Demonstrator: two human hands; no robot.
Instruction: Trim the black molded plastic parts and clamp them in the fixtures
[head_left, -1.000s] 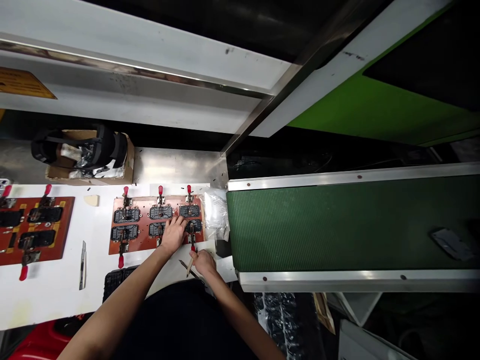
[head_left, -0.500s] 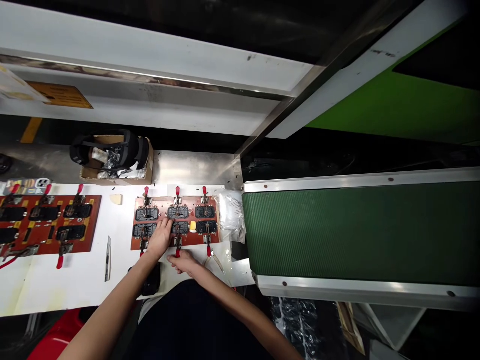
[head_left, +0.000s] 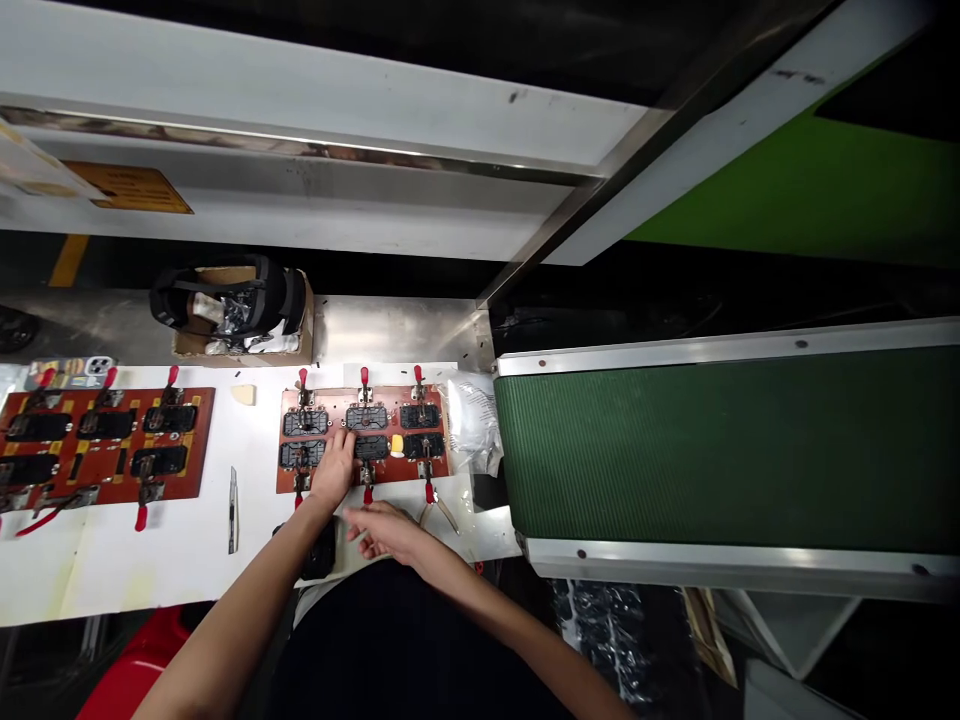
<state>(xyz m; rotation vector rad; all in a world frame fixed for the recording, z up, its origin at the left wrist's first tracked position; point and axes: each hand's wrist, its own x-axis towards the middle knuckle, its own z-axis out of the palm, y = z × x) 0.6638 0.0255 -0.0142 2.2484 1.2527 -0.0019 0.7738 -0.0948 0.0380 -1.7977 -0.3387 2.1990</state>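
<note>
My left hand (head_left: 334,470) lies over the red-brown fixture board (head_left: 291,487), fingers stretched forward beside the lower middle black plastic part (head_left: 371,447). Whether the fingertips press on that part is hard to see. Just below the board's front edge is my right hand (head_left: 386,530), fingers loosely apart and holding nothing. Nearest to it is the red handle of a toggle clamp (head_left: 368,495), a little apart from the fingers. Other black parts sit in two rows on the board under red-handled clamps, with a small yellow piece (head_left: 397,445) between two of them.
A second clamp board (head_left: 199,440) lies left, with a utility knife (head_left: 233,510) between the boards. Pliers (head_left: 442,510) and a clear plastic bag (head_left: 474,425) are at right, beside a green conveyor belt (head_left: 712,450). A cardboard box (head_left: 300,345) stands behind.
My right hand has let go of the red clamp handle and drawn slightly down from it, its fingers opening. The left hand stays at the same part. The whole view has shifted slightly.
</note>
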